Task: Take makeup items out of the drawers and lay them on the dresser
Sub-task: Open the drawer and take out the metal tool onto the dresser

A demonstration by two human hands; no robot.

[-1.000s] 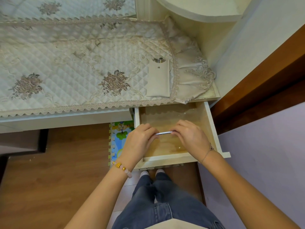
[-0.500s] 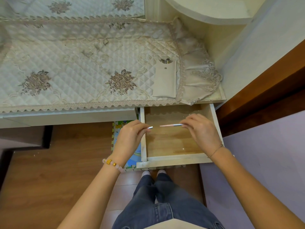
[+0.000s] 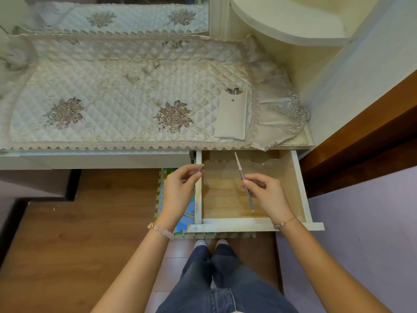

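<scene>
- Your one view comes from the camera on your head, a wide-angle lens.
- It faces forward and steeply down: your legs [image 3: 214, 279] sit at the bottom centre, and the dresser [image 3: 90, 158] runs across the upper half.
- It is close in: the open drawer [image 3: 248, 227] fills the centre right, and your left hand [image 3: 178, 188] and right hand [image 3: 268, 195] meet mid-frame, forearms entering from the bottom edge.
- The wide field also takes in the floor [image 3: 67, 245] at lower left and a rounded shelf [image 3: 293, 23] at upper right.

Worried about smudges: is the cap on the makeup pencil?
No, the left hand pinches the cap, well apart from the makeup pencil in the right hand.
</scene>
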